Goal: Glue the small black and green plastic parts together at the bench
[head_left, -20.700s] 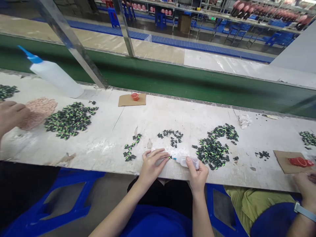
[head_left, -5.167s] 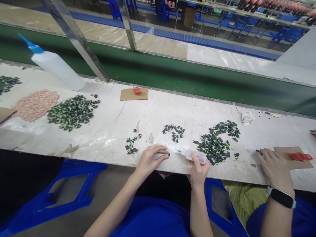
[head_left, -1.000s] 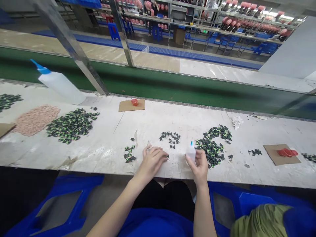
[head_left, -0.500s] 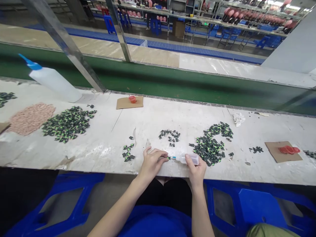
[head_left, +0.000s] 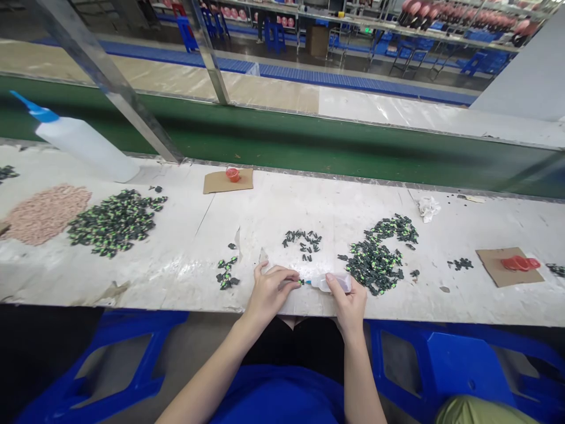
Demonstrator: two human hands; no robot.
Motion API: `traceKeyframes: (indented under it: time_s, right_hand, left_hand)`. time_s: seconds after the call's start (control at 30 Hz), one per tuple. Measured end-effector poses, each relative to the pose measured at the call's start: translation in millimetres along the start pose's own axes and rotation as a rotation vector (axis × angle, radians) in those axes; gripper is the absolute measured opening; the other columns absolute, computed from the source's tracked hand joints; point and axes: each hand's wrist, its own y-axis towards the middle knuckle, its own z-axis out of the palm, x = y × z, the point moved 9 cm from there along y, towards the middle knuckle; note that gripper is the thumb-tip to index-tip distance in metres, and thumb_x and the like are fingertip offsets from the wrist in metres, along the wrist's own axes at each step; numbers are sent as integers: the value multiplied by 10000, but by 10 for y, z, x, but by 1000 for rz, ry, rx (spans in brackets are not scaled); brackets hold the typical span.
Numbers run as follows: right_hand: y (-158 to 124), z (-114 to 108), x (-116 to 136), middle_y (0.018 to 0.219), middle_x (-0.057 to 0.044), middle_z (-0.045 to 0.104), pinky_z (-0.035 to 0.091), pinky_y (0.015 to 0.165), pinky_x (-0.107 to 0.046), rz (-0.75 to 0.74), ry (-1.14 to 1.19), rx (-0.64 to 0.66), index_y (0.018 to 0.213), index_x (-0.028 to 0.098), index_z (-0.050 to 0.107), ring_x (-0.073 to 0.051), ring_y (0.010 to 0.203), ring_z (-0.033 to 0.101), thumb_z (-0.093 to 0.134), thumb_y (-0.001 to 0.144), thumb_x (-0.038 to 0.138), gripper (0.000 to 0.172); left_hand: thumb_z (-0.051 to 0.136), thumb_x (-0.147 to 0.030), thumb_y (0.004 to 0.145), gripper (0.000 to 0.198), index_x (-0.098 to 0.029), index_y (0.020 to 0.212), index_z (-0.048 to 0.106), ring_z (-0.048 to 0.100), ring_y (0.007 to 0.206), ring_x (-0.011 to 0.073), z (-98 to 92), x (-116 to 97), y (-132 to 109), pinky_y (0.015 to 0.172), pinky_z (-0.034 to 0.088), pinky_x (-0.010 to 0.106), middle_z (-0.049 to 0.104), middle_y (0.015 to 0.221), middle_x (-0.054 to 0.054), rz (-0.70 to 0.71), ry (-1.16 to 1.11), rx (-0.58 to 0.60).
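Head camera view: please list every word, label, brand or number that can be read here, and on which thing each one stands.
No text can be read in this view.
small squeeze bottle in the right hand: no label shows.
big white bottle with blue nozzle: plain, no print visible.
cardboard pieces: bare.
green sign on the far shelves: too small and blurred to read.

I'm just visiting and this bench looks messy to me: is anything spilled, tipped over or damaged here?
The big white bottle at far left leans steeply. The white bench top is scuffed and peeling, with a crumpled scrap on it. The small parts lie in loose heaps, not containers. The left hand and right hand hold a part and a small bottle.
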Motion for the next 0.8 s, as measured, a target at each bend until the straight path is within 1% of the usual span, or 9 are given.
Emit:
traceKeyframes:
  time_s: [0.2, 0.4, 0.8]
  right_hand:
    - [-14, -40, -57, 494, 28, 478, 357, 472, -238, 29, 1, -45, 522, 171, 523, -113, 490, 430, 666, 728, 466, 387]
    - [-10, -31, -5, 478, 27, 487, 359, 460, -238, 7, 10, -30, 524, 169, 549, -116, 474, 438, 668, 723, 462, 374]
    - [0, -12, 31, 460, 31, 469, 346, 448, -234, -18, -11, -15, 494, 177, 513, -110, 460, 427, 660, 731, 447, 389]
  left_hand:
    - [726, -205, 750, 75, -252, 797, 690, 699, 819, 219, -3, 4, 9, 1076, 205, 541, 760, 814, -10, -29, -5, 13]
    - [707, -258, 778, 32, -252, 806, 692, 696, 799, 206, -2, 12, 0, 1084, 215, 530, 760, 817, -5, -11, -3, -8]
    - [711, -247, 772, 36, -253, 801, 691, 699, 806, 210, -3, 9, 2, 1068, 229, 518, 760, 813, -8, -12, 8, -6]
